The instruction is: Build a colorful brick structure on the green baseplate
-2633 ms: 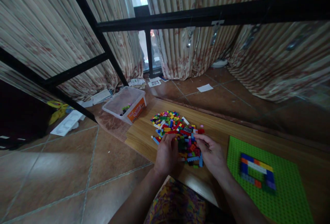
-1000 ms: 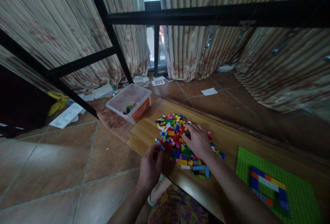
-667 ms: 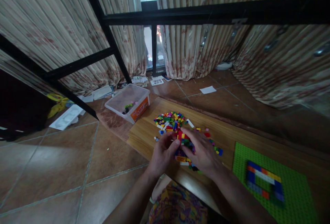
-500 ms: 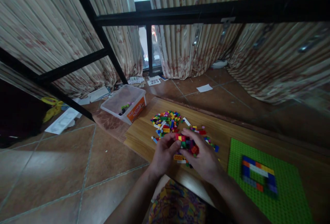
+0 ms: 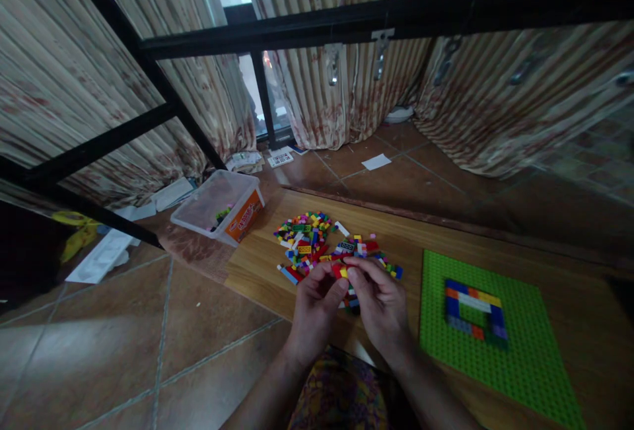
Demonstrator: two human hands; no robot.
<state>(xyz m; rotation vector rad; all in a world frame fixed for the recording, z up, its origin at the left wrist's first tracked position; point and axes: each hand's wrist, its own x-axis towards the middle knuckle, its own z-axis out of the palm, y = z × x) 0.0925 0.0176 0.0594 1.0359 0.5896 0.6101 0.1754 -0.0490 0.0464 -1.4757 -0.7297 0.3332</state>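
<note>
Between my fingertips is a small joined piece of red and yellow toy bricks (image 5: 341, 271). My left hand (image 5: 317, 301) pinches it from the left, thumb in front. My right hand (image 5: 379, 298) is closed on its right side, the thumb pressed against it. Just beyond and below both hands spreads a pile of loose toy bricks (image 5: 304, 238) in many colours, partly hidden by my fingers. To the right lies a green baseplate (image 5: 515, 357) carrying a hollow rectangle of bricks (image 5: 476, 311) in blue, orange, yellow, white and grey.
A clear plastic box (image 5: 218, 205) with an orange label and a few bricks inside stands at the wooden board's (image 5: 262, 271) left end. Black metal bars (image 5: 307, 27) cross in front of striped curtains (image 5: 317, 100). Papers (image 5: 376, 162) lie on the tiled floor.
My hands have come closer together on the red and yellow bricks. Loose bricks seen at my right hand before no longer show there. The view has shifted right.
</note>
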